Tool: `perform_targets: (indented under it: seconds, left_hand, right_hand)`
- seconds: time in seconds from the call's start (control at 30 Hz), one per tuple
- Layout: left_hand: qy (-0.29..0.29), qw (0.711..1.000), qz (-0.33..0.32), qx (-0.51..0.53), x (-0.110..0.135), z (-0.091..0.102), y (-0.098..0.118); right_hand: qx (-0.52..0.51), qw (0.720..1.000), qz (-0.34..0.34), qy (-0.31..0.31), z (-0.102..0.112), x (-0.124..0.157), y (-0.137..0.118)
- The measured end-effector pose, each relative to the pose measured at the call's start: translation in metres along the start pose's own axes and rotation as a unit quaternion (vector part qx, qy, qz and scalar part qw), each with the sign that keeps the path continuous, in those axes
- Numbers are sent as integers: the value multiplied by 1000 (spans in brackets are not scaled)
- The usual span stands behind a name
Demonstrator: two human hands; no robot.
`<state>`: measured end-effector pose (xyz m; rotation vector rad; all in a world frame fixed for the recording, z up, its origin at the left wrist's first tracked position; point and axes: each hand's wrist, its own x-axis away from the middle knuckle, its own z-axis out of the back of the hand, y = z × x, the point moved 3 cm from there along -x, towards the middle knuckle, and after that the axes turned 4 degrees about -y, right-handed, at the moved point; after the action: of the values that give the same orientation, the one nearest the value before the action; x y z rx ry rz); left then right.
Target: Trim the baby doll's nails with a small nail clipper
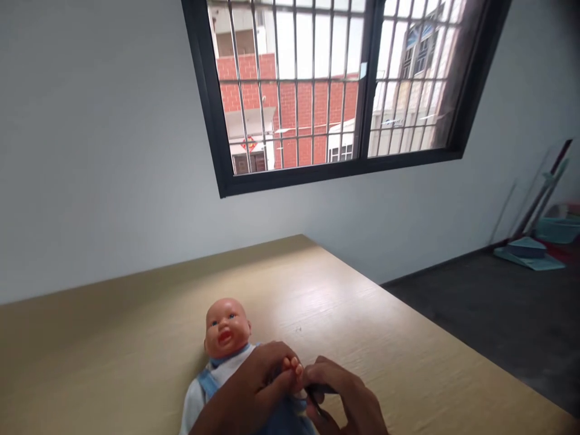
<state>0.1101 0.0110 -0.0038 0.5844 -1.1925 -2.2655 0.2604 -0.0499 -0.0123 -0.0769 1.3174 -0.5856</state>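
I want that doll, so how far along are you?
The baby doll already lies face-up on the table, dressed in blue and white. In hand: the left hand holds its tiny pink limb, the right hand a dark tool beside it. Still left: hard to tell; other limbs are hidden.

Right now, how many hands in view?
2: the left hand lies over the doll, and the right hand is beside it, both at the bottom edge of the view.

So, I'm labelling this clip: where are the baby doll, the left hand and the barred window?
Baby doll (226,329): head view, on its face.
Left hand (254,386): head view, on its back.
Barred window (368,78): head view, on the central mullion.
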Motion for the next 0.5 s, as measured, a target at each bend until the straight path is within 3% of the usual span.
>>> perform_targets:
  seconds: [0.23, 0.37, 0.5]
  left_hand:
    - [8, 996, 78, 51, 5, -5, -9]
    - [8, 999, 36, 23, 2, -2, -6]
    - [-37, 999, -8, -21, -1, 0, 4]
  right_hand:
    - [13, 996, 86, -31, -1, -4, 8]
    - [47, 988, 133, -57, -2, -4, 2]
    - [103, 981, 154, -56, 1, 1, -7]
